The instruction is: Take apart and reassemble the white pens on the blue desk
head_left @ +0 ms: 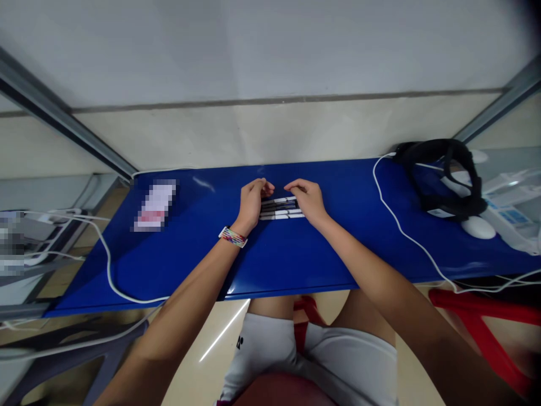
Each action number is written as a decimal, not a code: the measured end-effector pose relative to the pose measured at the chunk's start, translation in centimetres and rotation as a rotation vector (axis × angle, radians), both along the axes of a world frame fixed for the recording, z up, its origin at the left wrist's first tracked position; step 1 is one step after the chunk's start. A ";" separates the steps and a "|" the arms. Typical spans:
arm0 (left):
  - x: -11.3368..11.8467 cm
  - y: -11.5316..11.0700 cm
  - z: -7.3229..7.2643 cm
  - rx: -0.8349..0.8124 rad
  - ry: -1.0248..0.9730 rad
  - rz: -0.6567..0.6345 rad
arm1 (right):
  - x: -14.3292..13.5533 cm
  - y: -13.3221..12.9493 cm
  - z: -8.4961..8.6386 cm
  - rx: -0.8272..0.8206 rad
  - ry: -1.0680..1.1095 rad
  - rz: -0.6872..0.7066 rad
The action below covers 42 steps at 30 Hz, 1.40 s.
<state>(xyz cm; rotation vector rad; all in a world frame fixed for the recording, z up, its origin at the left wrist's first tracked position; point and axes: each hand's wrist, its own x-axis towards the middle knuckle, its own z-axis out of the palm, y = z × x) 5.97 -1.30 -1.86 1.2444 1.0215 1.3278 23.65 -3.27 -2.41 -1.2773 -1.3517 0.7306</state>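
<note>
Several slim white-and-black pens [280, 215] lie side by side in a small row on the blue table [287, 259]. At their left end is my left hand [252, 203], its fingers curled in and the palm side against the pen ends. My right hand [310, 200] cups the right end, with thumb and forefinger bent toward the left. Between them the two hands hold the row of pens at its ends. Some pen ends are hidden behind the fingers. A colourful woven band [233, 237] circles my left wrist.
A blurred-out phone-like slab [155, 206] lies at the table's left. On the right sit a black headset [448, 177], a white controller [478, 227] and a white cable [399, 228]. Another cable [110, 276] crosses the left corner. Metal posts [91, 138] and a wall stand behind.
</note>
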 end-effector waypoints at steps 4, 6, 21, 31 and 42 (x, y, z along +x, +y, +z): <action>0.0 0.1 0.1 -0.001 -0.010 0.007 | 0.0 -0.1 -0.1 0.029 -0.048 0.018; 0.0 0.1 0.1 -0.002 -0.012 0.007 | -0.1 -0.2 0.0 0.037 -0.080 0.021; -0.4 0.5 0.3 0.019 0.020 0.001 | 0.1 -1.1 1.6 0.114 -0.255 0.108; -1.0 1.2 0.1 0.079 0.058 0.046 | 1.2 -2.5 3.6 0.263 -0.574 0.541; -1.0 1.1 0.3 0.084 0.083 0.057 | 1.5 -2.3 3.1 0.219 -0.630 0.591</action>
